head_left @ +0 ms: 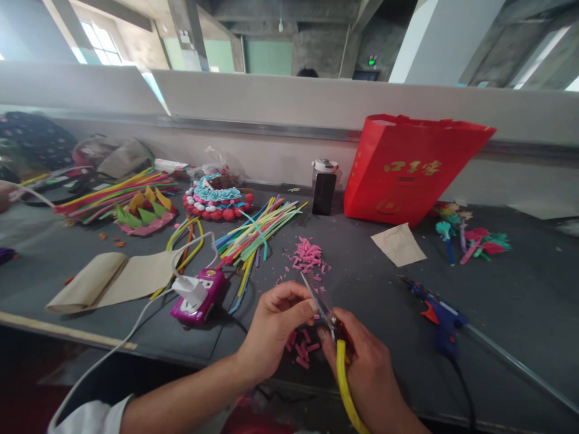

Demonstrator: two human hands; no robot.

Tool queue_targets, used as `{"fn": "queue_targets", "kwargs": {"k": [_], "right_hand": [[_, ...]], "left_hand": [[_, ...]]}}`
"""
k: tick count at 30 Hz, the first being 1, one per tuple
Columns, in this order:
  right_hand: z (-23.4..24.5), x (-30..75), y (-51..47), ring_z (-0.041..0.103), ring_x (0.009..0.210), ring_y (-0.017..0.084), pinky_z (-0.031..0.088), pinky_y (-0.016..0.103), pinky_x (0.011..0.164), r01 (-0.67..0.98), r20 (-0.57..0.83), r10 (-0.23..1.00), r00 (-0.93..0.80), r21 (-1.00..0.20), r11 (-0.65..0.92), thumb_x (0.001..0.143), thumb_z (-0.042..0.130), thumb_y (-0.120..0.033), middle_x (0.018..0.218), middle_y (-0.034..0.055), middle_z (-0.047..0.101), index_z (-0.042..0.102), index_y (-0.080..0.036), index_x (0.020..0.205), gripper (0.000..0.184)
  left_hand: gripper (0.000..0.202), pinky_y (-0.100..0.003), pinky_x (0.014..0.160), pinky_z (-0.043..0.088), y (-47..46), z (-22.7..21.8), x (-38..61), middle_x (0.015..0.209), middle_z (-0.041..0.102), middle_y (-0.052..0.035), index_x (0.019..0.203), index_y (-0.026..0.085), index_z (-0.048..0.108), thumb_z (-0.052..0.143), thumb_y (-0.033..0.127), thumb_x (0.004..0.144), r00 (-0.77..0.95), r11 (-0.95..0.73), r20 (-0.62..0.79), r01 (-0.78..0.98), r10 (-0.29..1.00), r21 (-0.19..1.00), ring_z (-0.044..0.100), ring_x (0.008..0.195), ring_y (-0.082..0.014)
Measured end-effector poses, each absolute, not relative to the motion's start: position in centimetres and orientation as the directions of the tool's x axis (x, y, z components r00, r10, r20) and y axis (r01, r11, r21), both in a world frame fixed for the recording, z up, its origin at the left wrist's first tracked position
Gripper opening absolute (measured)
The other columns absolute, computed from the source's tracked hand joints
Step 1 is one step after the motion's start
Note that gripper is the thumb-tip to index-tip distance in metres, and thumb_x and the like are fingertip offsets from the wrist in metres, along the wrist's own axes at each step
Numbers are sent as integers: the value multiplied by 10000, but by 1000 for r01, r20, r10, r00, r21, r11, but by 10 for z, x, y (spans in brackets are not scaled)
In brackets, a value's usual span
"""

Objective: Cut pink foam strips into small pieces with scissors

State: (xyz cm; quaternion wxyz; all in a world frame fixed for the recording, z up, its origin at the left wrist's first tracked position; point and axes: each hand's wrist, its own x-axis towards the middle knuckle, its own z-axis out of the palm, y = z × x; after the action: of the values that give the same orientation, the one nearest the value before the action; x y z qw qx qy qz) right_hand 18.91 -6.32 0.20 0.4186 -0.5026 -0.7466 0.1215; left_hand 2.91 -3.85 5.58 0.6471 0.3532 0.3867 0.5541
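My right hand (pixel 368 361) is wrapped round a pair of scissors (pixel 333 319), whose blades point up and to the left. A thick yellow curved handle of the scissors runs down past the palm. Close against the blades, my left hand (pixel 275 328) pinches thumb and forefinger together. A speck of pink shows by those fingertips, but what they hold is hidden. Below and between the hands lie several short pink cut pieces (pixel 302 349). Beyond the blades is a larger pile of pink pieces (pixel 308 254) on the dark table (pixel 362 271).
A purple power socket (pixel 210 295) with a white plug stands left, near a brown paper roll (pixel 90 280). Coloured strips (pixel 266 232) lie behind it. At right are a blue glue gun (pixel 446 325), a brown paper piece (pixel 398 244) and a red bag (pixel 407 175). A phone (pixel 324 194) leans upright.
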Motion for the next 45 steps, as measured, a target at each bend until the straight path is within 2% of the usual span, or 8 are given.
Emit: {"fn": "queue_targets", "kwargs": {"k": [5,10,15,20,35,41,45], "right_hand": [[1,190,-62,676,815,204,557,325,724,699,503,850,-160,-550,457,891,571,-264,923,71,683,564,-184,1113,236],[5,189,-62,667,855,211,554,336,751,666,494,854,-167,-582,467,890,575,-260,947,78,668,549,-179,1152,275],[6,190,-63,669,882,217,551,334,764,633,427,887,-177,-640,435,904,556,-258,970,91,670,574,-181,1114,225],[6,192,-62,648,853,223,540,366,757,677,455,874,-172,-590,440,890,585,-277,952,84,657,548,-179,1155,285],[9,192,-64,629,834,214,534,346,738,670,472,862,-185,-581,461,890,588,-278,937,68,642,538,-196,1150,277],[8,192,-64,658,827,192,532,292,728,626,401,900,-168,-662,412,893,565,-252,926,56,669,578,-198,1100,214],[10,192,-63,649,814,193,525,307,738,643,429,886,-177,-631,434,887,580,-253,910,42,664,573,-210,1097,214]], "left_hand": [[135,-206,597,436,-38,54,29,664,646,8,722,151,706,809,230,683,97,134,-101,-442,990,887,544,589,-91],[137,-229,621,449,-40,49,31,699,667,-16,750,141,709,788,247,715,130,140,-92,-430,987,892,555,619,-110],[144,-224,614,444,-40,49,32,683,665,-12,726,147,701,802,244,695,110,144,-107,-429,988,892,549,611,-108],[132,-211,608,436,-40,50,32,678,663,-7,738,149,714,801,239,697,110,138,-100,-419,989,897,543,609,-102],[147,-211,612,454,-40,49,32,697,658,-4,761,148,713,806,244,700,109,106,-66,-421,992,901,555,625,-99],[134,-203,593,445,-41,49,31,671,652,3,750,150,698,793,239,716,130,128,-80,-418,988,899,548,601,-92],[128,-197,596,443,-39,50,30,659,644,10,748,150,695,791,229,718,123,118,-73,-413,990,903,540,596,-85]]}}
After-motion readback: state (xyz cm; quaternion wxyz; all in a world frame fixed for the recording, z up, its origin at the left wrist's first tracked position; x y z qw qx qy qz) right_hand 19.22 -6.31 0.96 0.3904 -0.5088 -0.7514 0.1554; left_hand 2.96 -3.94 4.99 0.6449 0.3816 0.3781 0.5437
